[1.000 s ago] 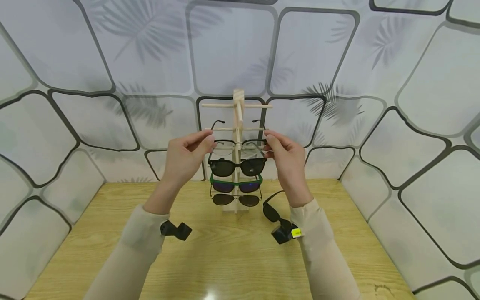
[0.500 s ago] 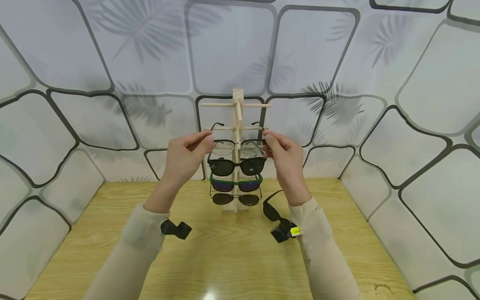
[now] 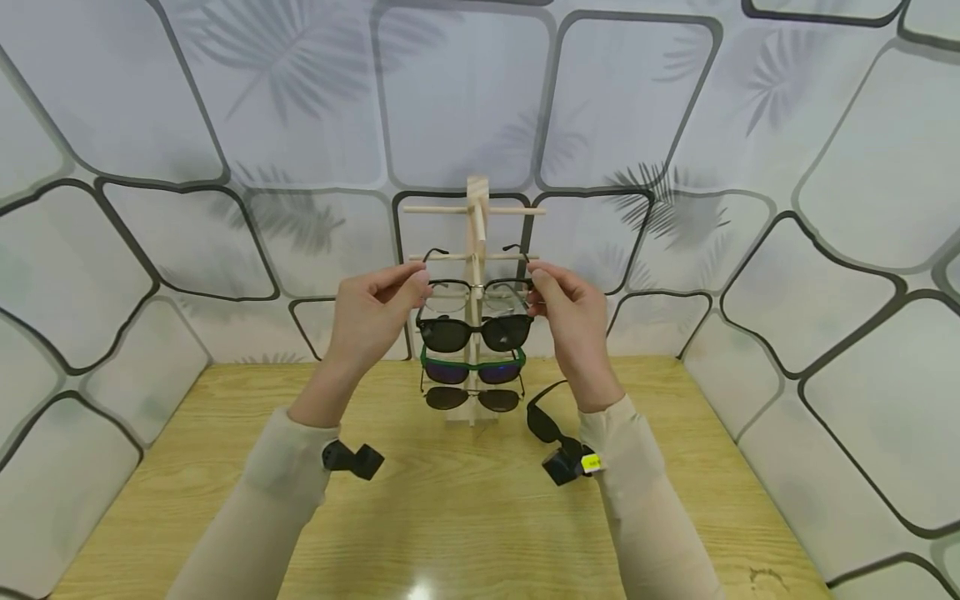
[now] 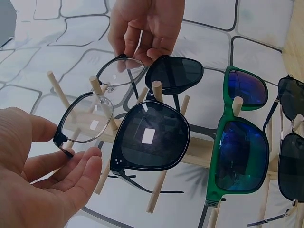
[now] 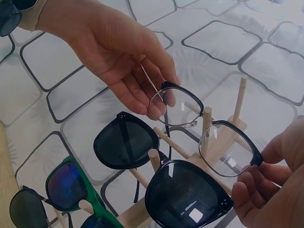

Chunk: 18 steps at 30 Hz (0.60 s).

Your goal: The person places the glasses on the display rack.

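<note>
Clear-lens eyeglasses with a black upper rim sit at a wooden display stand, their bridge against a peg. My left hand pinches one end of the frame at the hinge. At the other end my right hand pinches the opposite hinge, thumb and fingers around the temple. Right below hang black sunglasses on the same stand. In the right wrist view both hands flank the eyeglasses, and the frame is level with the pegs.
Lower on the stand hang green-framed sunglasses and thin-rimmed dark sunglasses. Another pair of black sunglasses lies on the wooden table beside the right wrist. The uppermost crossbar holds no glasses. Patterned walls enclose the table.
</note>
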Available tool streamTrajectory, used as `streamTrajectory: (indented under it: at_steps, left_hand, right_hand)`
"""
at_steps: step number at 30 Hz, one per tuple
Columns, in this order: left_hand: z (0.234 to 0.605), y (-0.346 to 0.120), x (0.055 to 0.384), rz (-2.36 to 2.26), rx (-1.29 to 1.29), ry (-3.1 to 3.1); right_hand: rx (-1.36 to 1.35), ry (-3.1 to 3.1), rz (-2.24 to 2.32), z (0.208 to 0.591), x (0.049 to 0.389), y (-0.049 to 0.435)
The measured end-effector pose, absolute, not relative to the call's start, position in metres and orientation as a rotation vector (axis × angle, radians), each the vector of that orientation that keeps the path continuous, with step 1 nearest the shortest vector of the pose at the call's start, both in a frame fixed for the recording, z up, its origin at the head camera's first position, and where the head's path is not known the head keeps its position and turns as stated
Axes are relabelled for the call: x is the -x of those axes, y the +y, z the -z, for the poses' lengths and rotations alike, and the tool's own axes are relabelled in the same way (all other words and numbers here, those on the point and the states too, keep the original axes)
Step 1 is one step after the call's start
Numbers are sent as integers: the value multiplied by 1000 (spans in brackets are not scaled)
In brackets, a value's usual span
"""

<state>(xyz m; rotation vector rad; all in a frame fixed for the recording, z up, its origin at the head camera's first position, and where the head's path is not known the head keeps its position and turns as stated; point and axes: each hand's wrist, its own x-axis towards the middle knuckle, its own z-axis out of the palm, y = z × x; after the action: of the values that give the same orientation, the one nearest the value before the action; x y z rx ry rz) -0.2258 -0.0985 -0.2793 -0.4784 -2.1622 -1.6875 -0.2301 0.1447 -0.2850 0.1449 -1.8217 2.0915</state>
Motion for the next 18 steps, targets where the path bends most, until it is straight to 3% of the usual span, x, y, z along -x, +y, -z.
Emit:
streamTrajectory:
  at_steps: [18]
  left_hand:
    - [281,-100,225,1658,511,-2170]
  right_hand:
    - [-144,-1847,-2067,285,228,148]
